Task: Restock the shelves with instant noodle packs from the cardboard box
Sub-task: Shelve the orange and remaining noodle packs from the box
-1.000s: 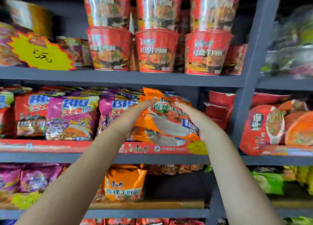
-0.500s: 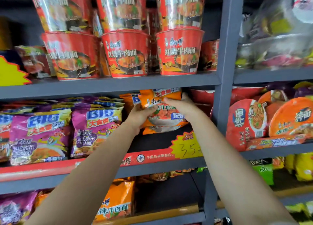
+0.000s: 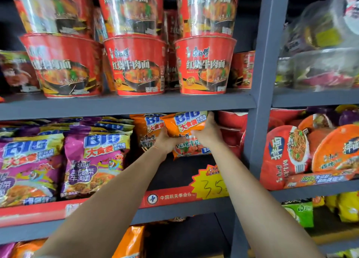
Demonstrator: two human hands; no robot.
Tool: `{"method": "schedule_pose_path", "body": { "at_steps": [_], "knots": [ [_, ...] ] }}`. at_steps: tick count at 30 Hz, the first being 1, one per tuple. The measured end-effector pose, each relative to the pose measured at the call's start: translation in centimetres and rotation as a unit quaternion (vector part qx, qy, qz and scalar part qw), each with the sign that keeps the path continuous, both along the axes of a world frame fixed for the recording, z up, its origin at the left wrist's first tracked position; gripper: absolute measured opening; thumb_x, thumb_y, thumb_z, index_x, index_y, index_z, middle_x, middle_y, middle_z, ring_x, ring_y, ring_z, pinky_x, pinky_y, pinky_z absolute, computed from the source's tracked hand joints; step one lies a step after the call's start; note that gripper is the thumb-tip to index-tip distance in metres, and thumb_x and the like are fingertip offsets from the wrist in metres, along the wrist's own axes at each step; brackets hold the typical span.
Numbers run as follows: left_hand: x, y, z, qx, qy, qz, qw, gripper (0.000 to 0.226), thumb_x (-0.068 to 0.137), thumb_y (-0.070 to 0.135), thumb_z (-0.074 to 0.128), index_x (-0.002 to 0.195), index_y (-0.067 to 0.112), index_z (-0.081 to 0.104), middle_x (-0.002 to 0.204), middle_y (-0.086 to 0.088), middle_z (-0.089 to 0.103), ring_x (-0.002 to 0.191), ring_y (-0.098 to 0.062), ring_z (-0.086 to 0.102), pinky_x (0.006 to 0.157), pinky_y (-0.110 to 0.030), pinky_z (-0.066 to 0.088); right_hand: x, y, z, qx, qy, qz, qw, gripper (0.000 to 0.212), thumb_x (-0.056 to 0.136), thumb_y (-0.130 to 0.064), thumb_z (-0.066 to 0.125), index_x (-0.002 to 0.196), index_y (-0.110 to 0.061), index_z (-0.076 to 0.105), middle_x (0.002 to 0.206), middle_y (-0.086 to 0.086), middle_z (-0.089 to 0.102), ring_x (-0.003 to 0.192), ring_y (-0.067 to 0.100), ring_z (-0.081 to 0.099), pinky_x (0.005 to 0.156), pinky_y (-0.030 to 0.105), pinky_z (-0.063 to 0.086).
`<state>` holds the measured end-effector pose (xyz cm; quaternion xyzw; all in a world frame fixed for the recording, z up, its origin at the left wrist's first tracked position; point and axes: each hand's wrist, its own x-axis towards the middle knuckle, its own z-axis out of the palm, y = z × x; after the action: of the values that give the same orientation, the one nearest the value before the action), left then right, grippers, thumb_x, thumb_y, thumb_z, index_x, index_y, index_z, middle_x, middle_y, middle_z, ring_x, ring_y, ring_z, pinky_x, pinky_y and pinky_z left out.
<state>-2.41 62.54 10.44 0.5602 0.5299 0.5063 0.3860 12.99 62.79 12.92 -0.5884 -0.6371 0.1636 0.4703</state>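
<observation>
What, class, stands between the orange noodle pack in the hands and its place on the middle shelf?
Nothing visible does. Both hands, left hand and right hand, hold the orange noodle pack inside the middle shelf bay, beside another orange pack.

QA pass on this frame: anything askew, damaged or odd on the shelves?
Nothing looks damaged or spilled. The orange noodle pack is tilted, but both the left hand and right hand are holding it. In front of it, a bare gap on the shelf beside the purple packs.
</observation>
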Motion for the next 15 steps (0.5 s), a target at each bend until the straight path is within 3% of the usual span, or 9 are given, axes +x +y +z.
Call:
{"method": "schedule_pose_path", "body": {
  "at_steps": [4,8,12,13,14,15],
  "knots": [
    [0.5,0.8,0.3,0.002,0.015,-0.033,0.999,0.053,0.079,0.004,0.081,0.12,0.012,0.05,0.106,0.0,0.067,0.097,-0.017,0.064,0.074,-0.026,0.051,-0.5,0.2,-0.1,0.011,-0.037,-0.062,0.997,0.08,0.088,-0.012,0.072,0.151,-0.015,0.022,0.143,0.017,0.042,0.127,0.036,0.05,0.094,0.038,0.048],
    [0.3,1.3,1.0,-0.012,0.083,-0.025,0.996,0.05,0.079,0.013,0.082,0.114,0.017,0.046,0.109,-0.003,0.065,0.104,-0.023,0.061,0.092,-0.039,0.051,-1.1,1.0,-0.1,-0.014,-0.057,-0.096,0.994,0.081,0.089,-0.019,0.072,0.153,-0.018,0.022,0.144,0.02,0.034,0.133,0.039,0.039,0.097,0.044,0.046],
    [0.2,1.6,1.7,0.004,0.216,0.037,0.976,0.029,0.086,0.013,0.074,0.087,0.016,0.045,0.082,0.001,0.05,0.077,-0.014,0.05,0.069,-0.026,0.044,-1.2,2.3,-0.2,-0.072,-0.064,-0.078,0.992,0.094,0.087,-0.028,0.075,0.157,-0.014,0.013,0.144,0.018,0.046,0.131,0.037,0.047,0.098,0.041,0.046],
    [0.2,1.6,1.8,0.007,0.257,0.051,0.965,0.025,0.087,0.013,0.072,0.086,0.016,0.047,0.085,0.0,0.05,0.078,-0.014,0.051,0.063,-0.024,0.043,-1.2,2.6,-0.3,-0.092,-0.059,-0.071,0.992,0.096,0.087,-0.029,0.076,0.157,-0.013,0.012,0.144,0.018,0.048,0.128,0.037,0.051,0.096,0.04,0.047],
    [0.1,1.5,1.8,0.006,0.295,0.062,0.954,0.021,0.087,0.016,0.071,0.094,0.014,0.051,0.096,-0.003,0.053,0.086,-0.018,0.054,0.063,-0.023,0.045,-1.3,3.0,-0.4,-0.108,-0.051,-0.072,0.99,0.096,0.088,-0.03,0.075,0.156,-0.011,0.011,0.144,0.018,0.048,0.127,0.037,0.053,0.095,0.041,0.048],
    [-0.2,1.5,1.8,0.007,0.335,0.076,0.939,0.033,0.087,0.022,0.071,0.111,0.011,0.052,0.115,-0.009,0.051,0.099,-0.023,0.056,0.07,-0.026,0.05,-1.4,3.3,-0.6,-0.113,-0.05,-0.079,0.989,0.092,0.089,-0.029,0.074,0.155,-0.009,0.012,0.144,0.019,0.048,0.125,0.038,0.054,0.093,0.042,0.049]
  ]
}}
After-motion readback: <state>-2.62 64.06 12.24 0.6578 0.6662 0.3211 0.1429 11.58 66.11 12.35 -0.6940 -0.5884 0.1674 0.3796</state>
